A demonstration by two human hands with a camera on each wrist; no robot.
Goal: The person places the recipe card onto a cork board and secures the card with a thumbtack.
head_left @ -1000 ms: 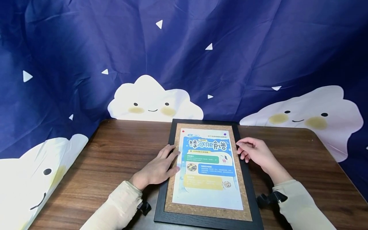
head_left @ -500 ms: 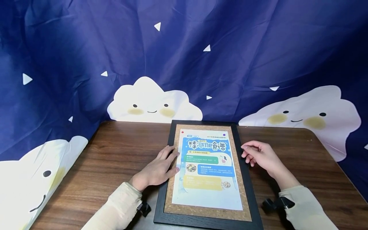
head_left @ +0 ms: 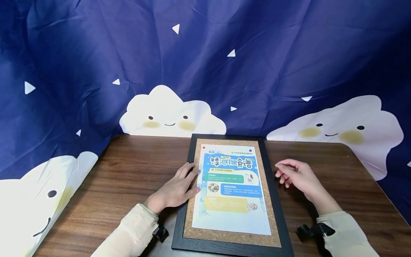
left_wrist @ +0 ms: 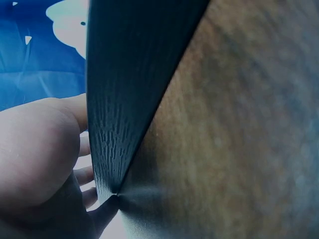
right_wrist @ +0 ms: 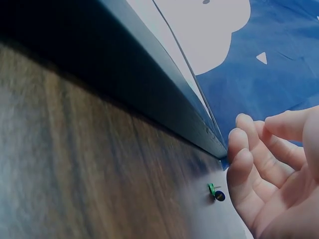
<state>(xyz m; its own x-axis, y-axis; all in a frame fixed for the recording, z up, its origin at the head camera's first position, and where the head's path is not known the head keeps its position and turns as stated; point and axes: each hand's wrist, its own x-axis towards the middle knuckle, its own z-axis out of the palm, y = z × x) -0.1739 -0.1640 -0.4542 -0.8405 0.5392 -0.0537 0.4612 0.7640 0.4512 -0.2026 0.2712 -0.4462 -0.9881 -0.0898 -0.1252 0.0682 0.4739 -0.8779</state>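
A black-framed cork board (head_left: 234, 237) lies on the table with a printed poster (head_left: 231, 222) on it. A red pin (head_left: 203, 147) sits at the poster's upper left corner, a purple pin (head_left: 250, 150) at its upper right. My left hand (head_left: 173, 187) rests over the board's left edge, fingers spread, fingertips at the poster's side. Right of the board, my right hand (head_left: 298, 178) hovers with loosely curled fingers; nothing shows between them. Beside those fingers, the right wrist view has a green thumbtack (right_wrist: 211, 189) and a dark blue thumbtack (right_wrist: 220, 196) on the table, hidden in the head view.
The brown wooden table (head_left: 128, 167) extends to both sides of the board. Behind it hangs a dark blue cloth (head_left: 205, 64) printed with white clouds and triangles. Each wrist carries a black camera mount, such as the right one (head_left: 313, 231).
My right hand has drawn away from the board's right edge, moving right and slightly toward me. The left hand stays where it was, and the poster and pins look the same.
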